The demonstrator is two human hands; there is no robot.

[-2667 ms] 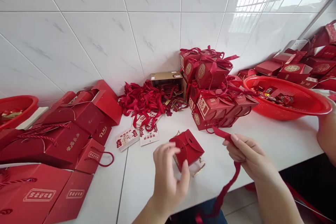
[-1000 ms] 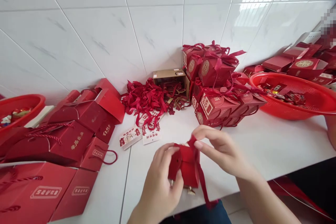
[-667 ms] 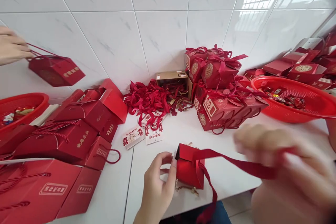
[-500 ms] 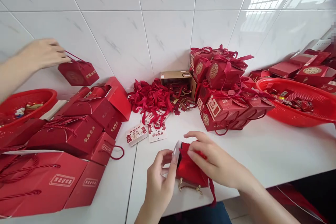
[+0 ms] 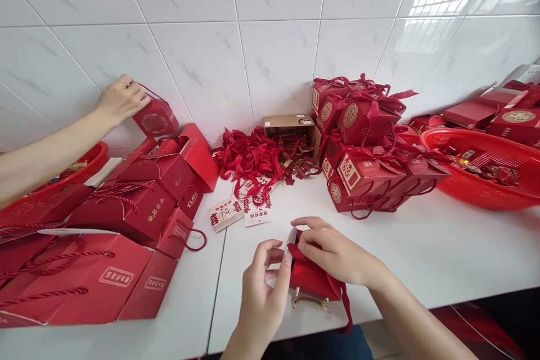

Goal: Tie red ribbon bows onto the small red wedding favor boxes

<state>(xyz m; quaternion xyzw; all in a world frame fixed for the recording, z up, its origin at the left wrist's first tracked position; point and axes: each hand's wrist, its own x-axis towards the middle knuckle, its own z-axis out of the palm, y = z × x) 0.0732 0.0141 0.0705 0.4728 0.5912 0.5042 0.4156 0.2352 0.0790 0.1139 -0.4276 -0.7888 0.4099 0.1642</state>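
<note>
Small red box [image 5: 313, 282] between left hand [image 5: 265, 287] and right hand [image 5: 335, 253]
Left thumb touches the raised flap [image 5: 292, 235], fingers half-curled; right fingers bend narrowly over the top. Neither grip is clear. Ribbon [image 5: 346, 309] trails just below the right hand.

The left hand [image 5: 266, 284] is raised from a forearm [image 5: 242, 343] that enters at the bottom, its fingers bent and its thumb pointing up. The right hand [image 5: 331, 253] comes in palm down, fingers curled and tips near the left thumb, with the wrist [image 5: 373, 273] almost straight and the forearm slanting to the lower right.
</note>
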